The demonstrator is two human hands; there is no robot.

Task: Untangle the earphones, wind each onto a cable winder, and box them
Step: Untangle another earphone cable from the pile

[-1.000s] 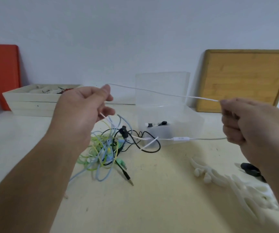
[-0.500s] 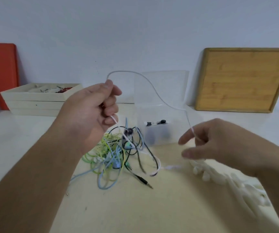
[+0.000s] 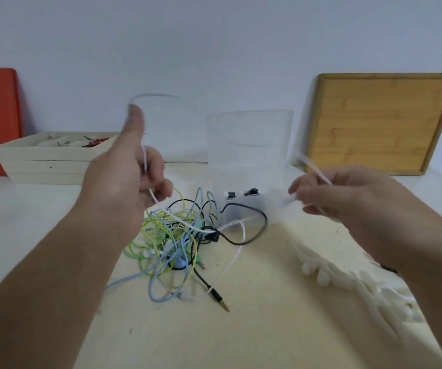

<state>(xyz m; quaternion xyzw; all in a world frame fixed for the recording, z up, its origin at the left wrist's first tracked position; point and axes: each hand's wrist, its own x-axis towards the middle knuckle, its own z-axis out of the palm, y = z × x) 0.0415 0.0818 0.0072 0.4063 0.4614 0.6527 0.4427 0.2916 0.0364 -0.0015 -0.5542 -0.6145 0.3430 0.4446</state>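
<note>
white cable [image 3: 242,245] is gripped in the curled left hand [image 3: 124,187] and pinched by the right hand [image 3: 347,198]. below the fingers, its rest is caught in the tangle [image 3: 172,241]. one set seems already placed in the box [image 3: 249,145]. most untangling and winding onto the winders [image 3: 347,283] is judged left.

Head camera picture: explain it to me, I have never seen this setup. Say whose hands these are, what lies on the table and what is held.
No machine here: a person wears a camera on the head, so it looks down at their own two hands. The left hand and the right hand both grip a white earphone cable, which trails down into a tangle of earphones on the table. Behind stands a clear box, lid open; white cable winders lie at the right.
</note>
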